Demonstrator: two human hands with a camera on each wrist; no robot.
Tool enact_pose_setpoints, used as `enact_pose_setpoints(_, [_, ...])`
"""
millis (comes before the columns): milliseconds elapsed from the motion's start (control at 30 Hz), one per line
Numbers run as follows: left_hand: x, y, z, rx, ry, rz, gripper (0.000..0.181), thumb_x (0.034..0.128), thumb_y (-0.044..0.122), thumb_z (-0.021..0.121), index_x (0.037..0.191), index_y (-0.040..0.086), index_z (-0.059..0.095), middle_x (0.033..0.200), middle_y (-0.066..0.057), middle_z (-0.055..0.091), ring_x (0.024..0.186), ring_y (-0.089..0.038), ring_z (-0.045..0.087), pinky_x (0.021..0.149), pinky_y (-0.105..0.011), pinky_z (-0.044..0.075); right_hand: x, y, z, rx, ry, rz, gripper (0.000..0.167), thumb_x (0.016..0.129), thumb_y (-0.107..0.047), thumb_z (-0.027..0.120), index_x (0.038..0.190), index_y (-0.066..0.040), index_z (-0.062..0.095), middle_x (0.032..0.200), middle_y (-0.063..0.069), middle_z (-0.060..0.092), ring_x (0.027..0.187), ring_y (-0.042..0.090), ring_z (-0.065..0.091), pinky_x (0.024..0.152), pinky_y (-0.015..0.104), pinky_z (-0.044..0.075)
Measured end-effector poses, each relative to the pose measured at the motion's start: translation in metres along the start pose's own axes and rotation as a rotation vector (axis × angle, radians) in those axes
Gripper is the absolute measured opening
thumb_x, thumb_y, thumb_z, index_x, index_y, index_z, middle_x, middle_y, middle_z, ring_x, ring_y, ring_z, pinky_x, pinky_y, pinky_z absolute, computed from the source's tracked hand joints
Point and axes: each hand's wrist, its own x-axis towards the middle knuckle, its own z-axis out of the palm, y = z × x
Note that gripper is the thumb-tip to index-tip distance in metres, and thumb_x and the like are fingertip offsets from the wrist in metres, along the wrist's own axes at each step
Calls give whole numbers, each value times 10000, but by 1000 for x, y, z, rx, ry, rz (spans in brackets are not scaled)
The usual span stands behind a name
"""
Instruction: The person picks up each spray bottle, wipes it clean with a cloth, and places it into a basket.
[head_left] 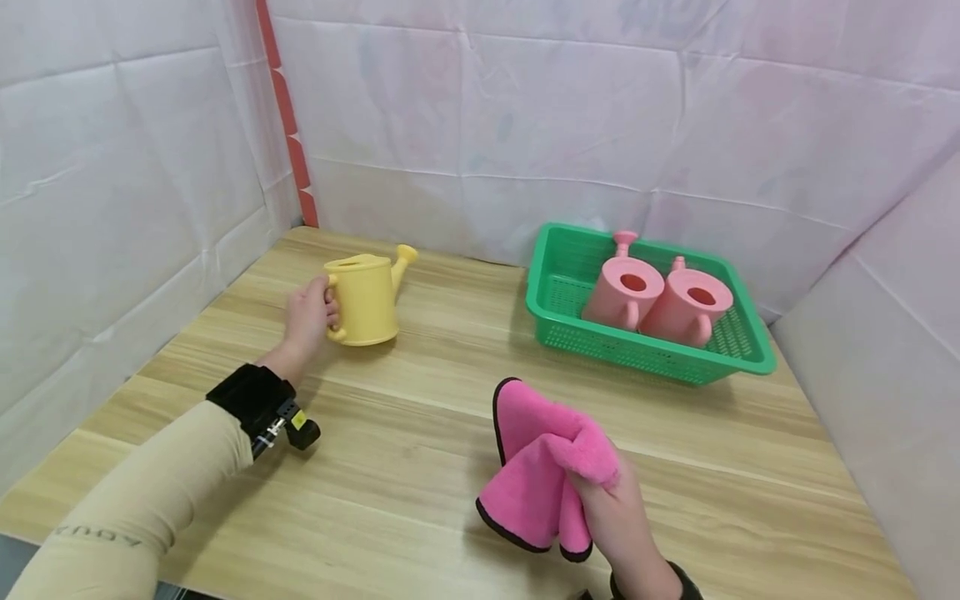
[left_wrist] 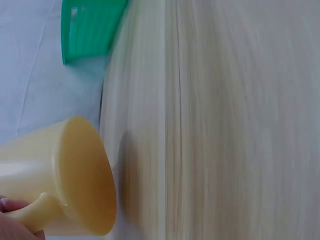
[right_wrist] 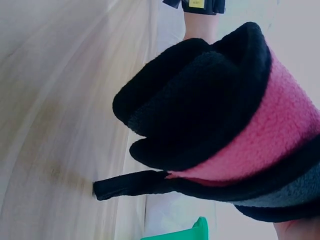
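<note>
My left hand grips the handle of a yellow watering can, whose spout points right. In the left wrist view the can's base hangs a little off the tabletop, its shadow beside it. With my right hand I hold a bunched pink cloth with black edging above the front of the table. The right wrist view shows the cloth's folds and a dark grey underside, which hide most of the fingers.
A green plastic basket stands at the back right. Two pink watering cans, one on the left and one on the right, lean inside it. White sheeting walls the wooden table at the back and sides.
</note>
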Motion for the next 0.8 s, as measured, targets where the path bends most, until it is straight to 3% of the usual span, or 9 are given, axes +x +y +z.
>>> enact_pose_setpoints(100, [-7, -2, 11, -63, -16, -54, 340, 989, 275, 376, 706, 86, 377, 501, 57, 330, 408, -40, 312, 420, -190, 291, 1, -2, 1, -23, 27, 19, 302, 899, 110, 468, 1116, -32, 624, 897, 24, 636, 656, 97, 613, 594, 223, 485])
enact_pose_setpoints(233, [-20, -1, 23, -84, -52, -111, 338, 986, 287, 370, 705, 99, 354, 495, 65, 307, 400, -39, 292, 426, -193, 290, 3, -3, 4, 6, 23, 29, 266, 924, 79, 449, 1113, -5, 617, 1013, 50, 637, 673, 109, 619, 602, 237, 494])
enact_pose_setpoints(367, [-35, 2, 32, -127, -101, -182, 333, 987, 314, 364, 733, 102, 329, 499, 67, 286, 396, -46, 275, 440, -205, 285, 6, -2, 8, 38, 39, 36, 274, 940, 44, 447, 1082, -56, 660, 1153, 34, 606, 921, 118, 602, 775, 218, 472])
enact_pose_setpoints(467, [-50, 4, 38, -183, -135, -237, 331, 995, 328, 347, 750, 108, 314, 506, 64, 274, 396, -52, 265, 451, -209, 282, 14, -1, 10, 75, 53, 28, 289, 955, 18, 430, 1040, -99, 680, 1191, 35, 563, 1112, 168, 499, 901, 220, 399])
enact_pose_setpoints(600, [-72, 4, 49, -238, -166, -289, 335, 1005, 342, 321, 758, 116, 309, 524, 60, 268, 413, -59, 270, 471, -210, 285, 29, -4, 14, 158, 114, 46, 266, 977, -30, 399, 992, -118, 650, 1195, 71, 496, 1126, 235, 444, 897, 256, 397])
enact_pose_setpoints(700, [-88, 5, 56, -267, -156, -294, 343, 1006, 367, 315, 764, 124, 310, 550, 53, 273, 441, -72, 277, 492, -214, 287, 39, -8, 18, 223, 174, 61, 225, 987, -82, 403, 969, -121, 624, 1199, 82, 461, 1109, 243, 436, 870, 268, 410])
enact_pose_setpoints(800, [-102, 9, 63, -325, -138, -237, 343, 1007, 368, 310, 755, 134, 312, 558, 48, 276, 456, -83, 271, 492, -215, 282, 48, -11, 21, 283, 195, 23, 207, 988, -100, 404, 969, -121, 609, 1173, 78, 461, 1088, 227, 443, 869, 275, 399])
